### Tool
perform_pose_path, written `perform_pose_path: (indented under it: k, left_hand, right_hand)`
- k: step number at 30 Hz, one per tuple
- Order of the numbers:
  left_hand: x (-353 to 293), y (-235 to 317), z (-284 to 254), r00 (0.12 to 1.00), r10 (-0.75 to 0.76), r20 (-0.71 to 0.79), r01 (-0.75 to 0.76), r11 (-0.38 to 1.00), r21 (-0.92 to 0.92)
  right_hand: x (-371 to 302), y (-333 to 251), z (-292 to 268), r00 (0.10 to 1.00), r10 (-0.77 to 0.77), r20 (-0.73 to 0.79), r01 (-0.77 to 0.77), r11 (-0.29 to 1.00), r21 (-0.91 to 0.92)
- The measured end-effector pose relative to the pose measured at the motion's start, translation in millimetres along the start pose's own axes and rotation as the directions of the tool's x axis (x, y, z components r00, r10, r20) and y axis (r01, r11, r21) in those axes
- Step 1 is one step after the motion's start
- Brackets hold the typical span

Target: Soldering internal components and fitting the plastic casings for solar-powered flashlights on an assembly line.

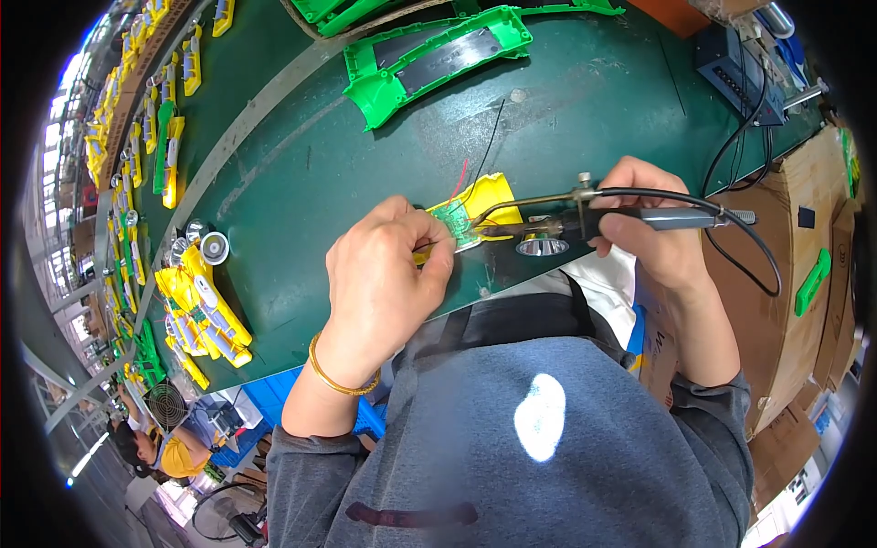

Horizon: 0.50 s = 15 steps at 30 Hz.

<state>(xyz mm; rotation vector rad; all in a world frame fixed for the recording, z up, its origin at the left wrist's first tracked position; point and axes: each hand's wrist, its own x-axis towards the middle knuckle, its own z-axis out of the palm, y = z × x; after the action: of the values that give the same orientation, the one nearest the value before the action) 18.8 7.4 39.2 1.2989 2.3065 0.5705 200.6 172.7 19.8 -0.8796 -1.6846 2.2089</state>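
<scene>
Soldering iron (676,217) at a green circuit board (449,217).
Your right hand (653,233) is closed around the iron; your left hand (388,265) pinches the board's edge, yellow plastic shell (494,194) beneath.

Partly hidden dark lettering (657,341) on a brown cardboard box (655,367), no whole word legible
</scene>
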Motion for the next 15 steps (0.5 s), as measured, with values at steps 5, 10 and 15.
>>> perform_pose_path:
  k: [5,10,15]
  left_hand:
    - [1.8,3.4,-1.5,1.000,0.014,0.002,-0.014,0.998,0.054]
    - [1.7,5.1,-3.0,1.000,0.008,0.005,-0.009,0.999,0.054]
    - [0.3,4.7,-2.6,1.000,0.006,0.000,-0.006,0.999,0.052]
  right_hand:
    - [-2.0,-0.6,-6.2,0.995,-0.042,-0.092,0.050,0.995,0.089]
    - [-2.9,-1.0,0.2,0.993,-0.040,-0.112,0.042,0.999,0.010]
    - [-3.0,-3.3,1.9,0.997,-0.072,0.038,0.077,0.984,-0.162]
